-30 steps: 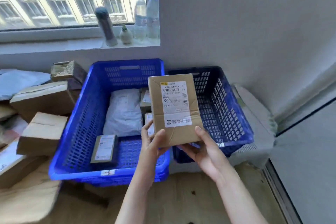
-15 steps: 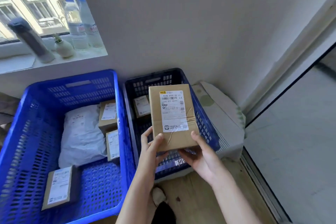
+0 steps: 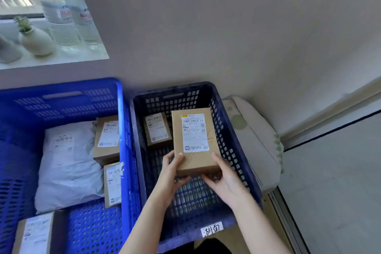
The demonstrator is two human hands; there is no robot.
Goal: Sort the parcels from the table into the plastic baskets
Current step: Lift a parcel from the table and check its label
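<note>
Matt cardboard parcel [image 3: 195, 142], perforated plastic basket [image 3: 228, 146].

left hand [image 3: 172, 173]: bare, uncovered from fingertips to wrist
right hand [image 3: 225, 181]: bare as well, its outline a little blurred
left forearm [image 3: 144, 218]: bare down to the lower edge of the view
right forearm [image 3: 259, 225]: bare down to the lower edge
clothing: a dark patch [image 3: 206, 246] low between the arms, too little showing to tell what it is

The parcel [image 3: 193, 140] sat between the left hand [image 3: 171, 173] and right hand [image 3: 224, 179] fingers, within the right basket [image 3: 233, 146]; a smaller parcel [image 3: 157, 129] lay beyond the left fingers.
</note>
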